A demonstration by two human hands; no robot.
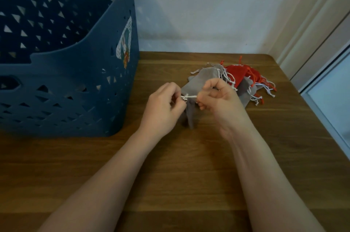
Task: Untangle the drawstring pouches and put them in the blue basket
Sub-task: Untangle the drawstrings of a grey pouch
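Grey pouches (190, 115) hang between my hands just above the wooden table (170, 165). Their white drawstrings meet in a knot (186, 97). My left hand (163, 107) pinches the string at the knot's left side. My right hand (220, 101) pinches the string on the right, fingers curled. Behind my hands lies a tangled pile of grey pouches (206, 76) and red pouches (239, 75) with white and red strings. The blue basket (75, 80) stands at the left, its inside mostly in shadow.
The basket's perforated wall stands close to my left hand. A white wall runs along the table's far edge. At the right, the table's edge meets a pale door frame (322, 45).
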